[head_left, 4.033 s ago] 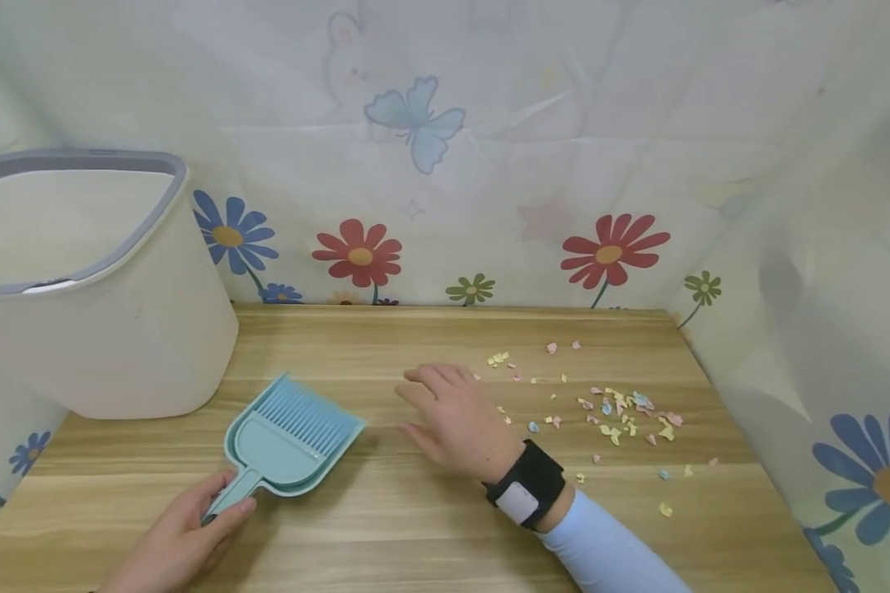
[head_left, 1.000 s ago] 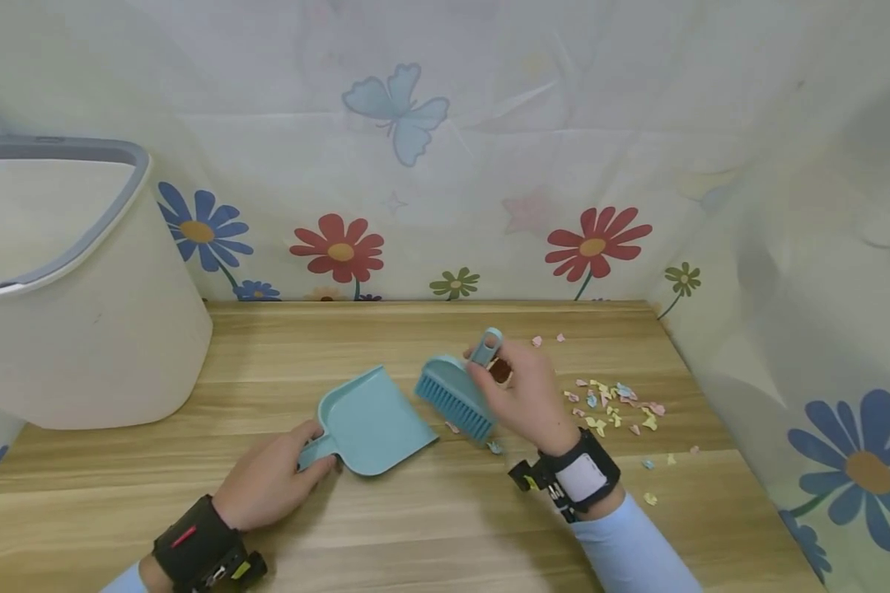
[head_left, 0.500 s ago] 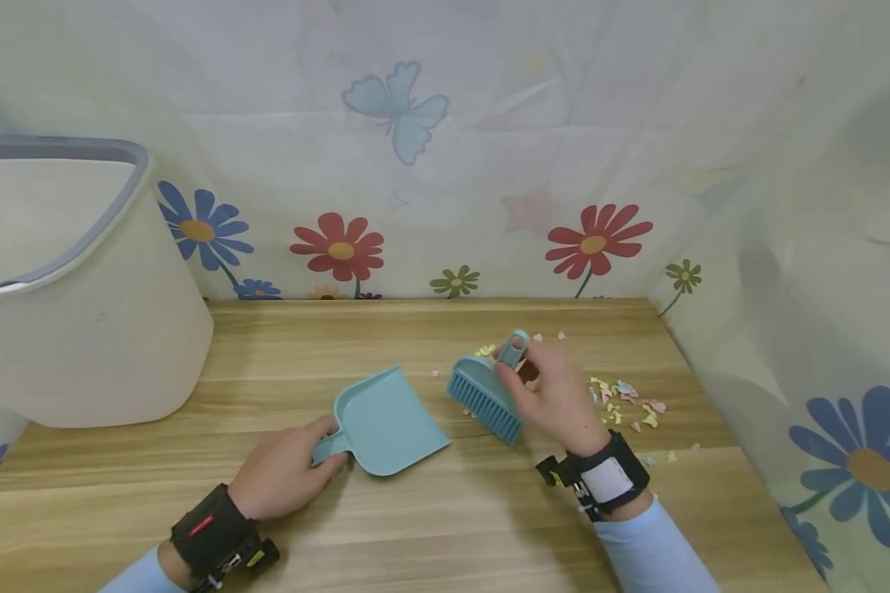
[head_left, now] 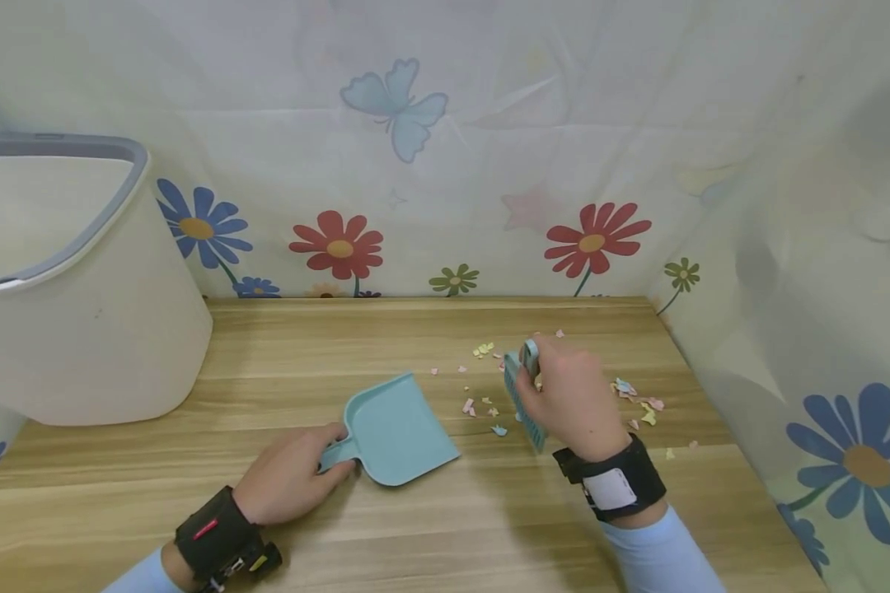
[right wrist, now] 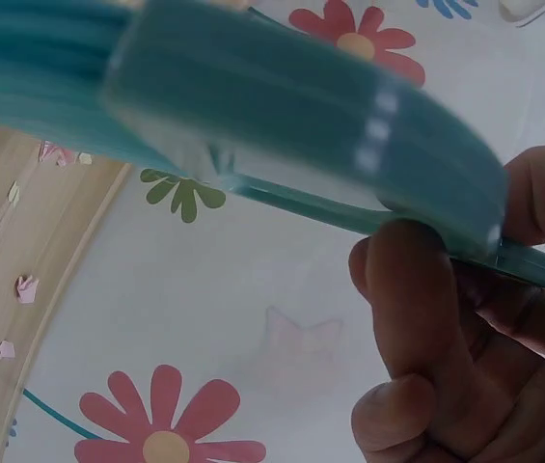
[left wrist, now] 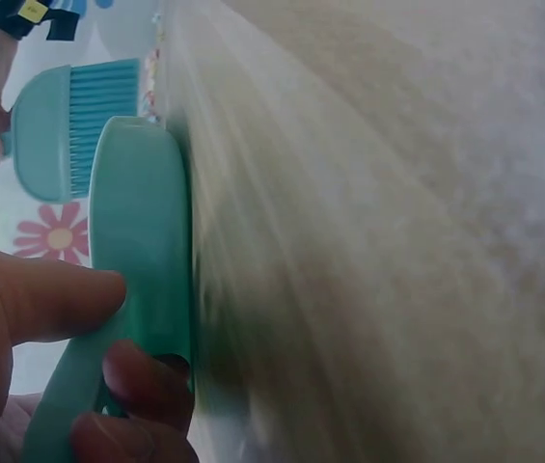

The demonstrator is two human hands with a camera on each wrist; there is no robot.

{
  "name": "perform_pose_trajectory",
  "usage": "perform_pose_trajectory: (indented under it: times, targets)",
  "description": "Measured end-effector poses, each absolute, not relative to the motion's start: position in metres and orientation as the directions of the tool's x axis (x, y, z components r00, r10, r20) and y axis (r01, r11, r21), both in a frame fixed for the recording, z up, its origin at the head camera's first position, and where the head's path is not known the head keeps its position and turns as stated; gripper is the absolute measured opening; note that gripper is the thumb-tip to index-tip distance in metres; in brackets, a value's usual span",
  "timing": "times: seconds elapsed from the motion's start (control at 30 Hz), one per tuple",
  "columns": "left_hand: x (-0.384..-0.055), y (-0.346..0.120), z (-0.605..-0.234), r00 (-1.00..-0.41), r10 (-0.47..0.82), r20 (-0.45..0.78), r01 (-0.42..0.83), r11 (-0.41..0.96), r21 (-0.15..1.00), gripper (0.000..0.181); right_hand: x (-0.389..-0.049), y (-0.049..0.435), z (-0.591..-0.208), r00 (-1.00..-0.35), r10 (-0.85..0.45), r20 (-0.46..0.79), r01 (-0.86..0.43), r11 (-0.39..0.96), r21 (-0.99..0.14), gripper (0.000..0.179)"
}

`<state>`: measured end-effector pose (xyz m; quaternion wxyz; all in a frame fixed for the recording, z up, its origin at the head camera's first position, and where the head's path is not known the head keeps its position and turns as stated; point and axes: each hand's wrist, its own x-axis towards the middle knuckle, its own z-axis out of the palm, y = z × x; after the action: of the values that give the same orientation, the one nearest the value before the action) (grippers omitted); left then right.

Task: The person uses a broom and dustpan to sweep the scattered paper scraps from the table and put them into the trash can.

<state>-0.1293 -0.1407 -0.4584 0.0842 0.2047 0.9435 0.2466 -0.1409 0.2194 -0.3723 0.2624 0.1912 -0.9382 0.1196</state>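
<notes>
My left hand (head_left: 292, 473) grips the short handle of a light-blue dustpan (head_left: 400, 432), whose straight front lip points right along the wooden table. In the left wrist view, thumb and fingers pinch the handle of the dustpan (left wrist: 142, 222) low over the tabletop. My right hand (head_left: 574, 399) holds a matching hand brush (head_left: 522, 403) by its handle, bristles down, right of the dustpan and apart from it. Small paper scraps (head_left: 498, 430) lie around the brush; more paper scraps (head_left: 625, 385) sit right of that hand, which hides part of them. The right wrist view shows curled fingers at the brush (right wrist: 282, 96).
A tall white bin (head_left: 119, 329) with a grey rim stands at the left, its top uncovered. A flowered sheet (head_left: 445, 181) hangs behind the wooden table (head_left: 304, 346) and along its right side.
The brush, nested in the dustpan four seconds ago, is now in my right hand. Both tools have shifted right, and the brush has turned edge-on, leaving scraps visible between it and the dustpan.
</notes>
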Motion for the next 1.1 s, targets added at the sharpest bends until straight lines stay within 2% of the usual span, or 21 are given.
perform_pose_trajectory:
  times: [0.27, 0.4, 0.53, 0.7, 0.9, 1.1]
  targets:
    - [-0.128, -0.140, -0.458, -0.903, 0.431, 0.001, 0.370, 0.774, 0.514, 0.040, -0.141, 0.209, -0.378, -0.808, -0.308, 0.502, -0.436, 0.886, -0.158, 0.023]
    - [-0.128, -0.140, -0.457, -0.899, 0.437, 0.004, 0.377, 0.771, 0.513, 0.038, -0.140, 0.203, -0.379, -0.790, -0.312, 0.528, -0.492, 0.837, -0.241, 0.013]
    - [-0.129, -0.141, -0.457, -0.899, 0.437, -0.001, 0.373, 0.767, 0.522, 0.042, -0.139, 0.203, -0.377, -0.771, -0.285, 0.570, -0.518, 0.801, -0.299, 0.013]
    - [-0.129, -0.142, -0.457, -0.902, 0.432, -0.010, 0.361, 0.767, 0.531, 0.043, -0.141, 0.204, -0.378, -0.767, -0.290, 0.572, -0.496, 0.833, -0.243, 0.019]
    - [-0.129, -0.142, -0.460, -0.904, 0.428, -0.003, 0.361, 0.766, 0.532, 0.043, -0.141, 0.197, -0.387, -0.772, -0.346, 0.534, -0.494, 0.855, -0.160, 0.016]
    - [-0.128, -0.141, -0.463, -0.908, 0.419, 0.025, 0.366, 0.761, 0.535, 0.041, -0.139, 0.188, -0.391, -0.776, -0.355, 0.522, -0.505, 0.845, -0.176, 0.013]
